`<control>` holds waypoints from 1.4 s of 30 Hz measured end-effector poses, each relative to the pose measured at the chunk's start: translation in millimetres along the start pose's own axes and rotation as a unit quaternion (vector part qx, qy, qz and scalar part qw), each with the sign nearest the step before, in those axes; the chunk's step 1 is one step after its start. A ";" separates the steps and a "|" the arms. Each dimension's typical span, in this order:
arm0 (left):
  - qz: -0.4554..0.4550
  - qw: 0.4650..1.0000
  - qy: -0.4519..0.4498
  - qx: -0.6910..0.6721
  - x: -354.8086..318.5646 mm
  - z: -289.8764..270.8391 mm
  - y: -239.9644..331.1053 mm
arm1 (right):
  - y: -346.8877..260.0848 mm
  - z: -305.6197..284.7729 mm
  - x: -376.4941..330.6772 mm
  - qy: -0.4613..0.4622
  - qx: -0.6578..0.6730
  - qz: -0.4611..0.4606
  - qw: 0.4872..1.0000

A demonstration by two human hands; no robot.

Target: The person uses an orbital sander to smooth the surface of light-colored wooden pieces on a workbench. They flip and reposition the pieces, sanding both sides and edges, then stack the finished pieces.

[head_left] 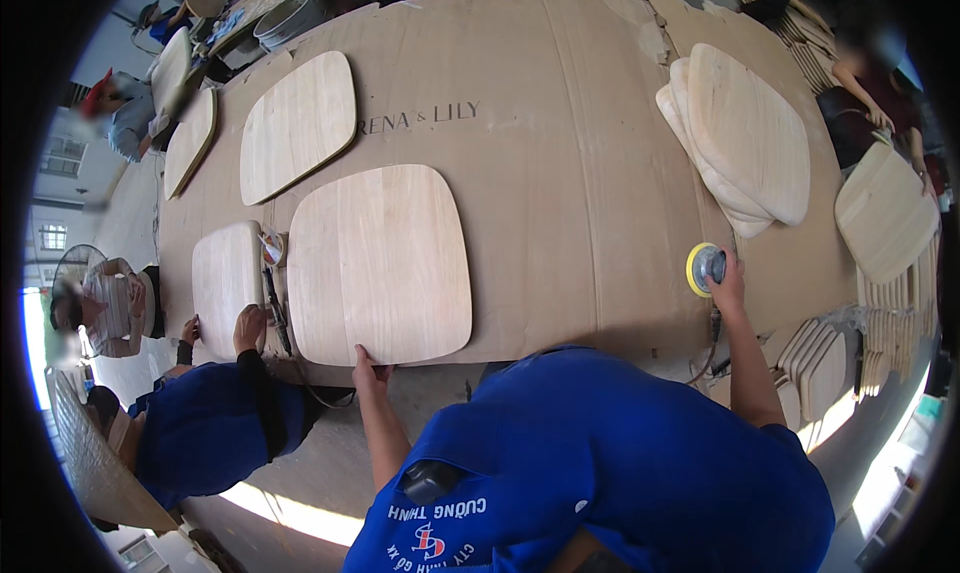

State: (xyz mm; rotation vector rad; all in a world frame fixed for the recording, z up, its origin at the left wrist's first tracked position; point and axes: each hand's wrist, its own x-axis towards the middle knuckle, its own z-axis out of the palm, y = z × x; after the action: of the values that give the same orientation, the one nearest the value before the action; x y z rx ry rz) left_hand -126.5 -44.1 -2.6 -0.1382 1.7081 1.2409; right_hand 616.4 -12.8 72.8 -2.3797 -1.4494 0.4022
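A large pale wooden seat panel with rounded corners lies flat on the cardboard-covered table, left of centre. My left hand grips its near edge, thumb on top and the fingers partly hidden underneath. Well to the right, at the table's near side, my right hand is closed around a round air sander. The sander's yellow pad is tilted up on its side, facing left, apart from any panel. From the sander a hose runs down toward the table edge.
Several stacked panels lie at the far right, with more panels at the far left. A co-worker in blue at my left handles another panel, beside a second tool. At right, a person holds a panel.
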 end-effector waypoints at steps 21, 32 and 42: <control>0.113 0.724 -0.522 0.436 -216.7 448.3 -69.6 | 94.4 -81.8 0.8 0.047 0.066 0.066 0.995; 0.228 0.793 -0.410 0.388 -260.9 706.4 -194.3 | 186.8 -101.6 11.7 0.014 0.102 0.148 0.984; 0.183 0.816 -0.391 0.385 -271.6 655.5 -205.2 | 171.5 -117.5 41.2 0.124 0.107 0.033 0.986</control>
State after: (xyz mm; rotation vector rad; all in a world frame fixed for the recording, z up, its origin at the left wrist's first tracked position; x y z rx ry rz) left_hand 546.3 252.6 67.2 1.0904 1.3644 0.5978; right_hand 819.2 -64.9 105.5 -2.2195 -1.1575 0.2531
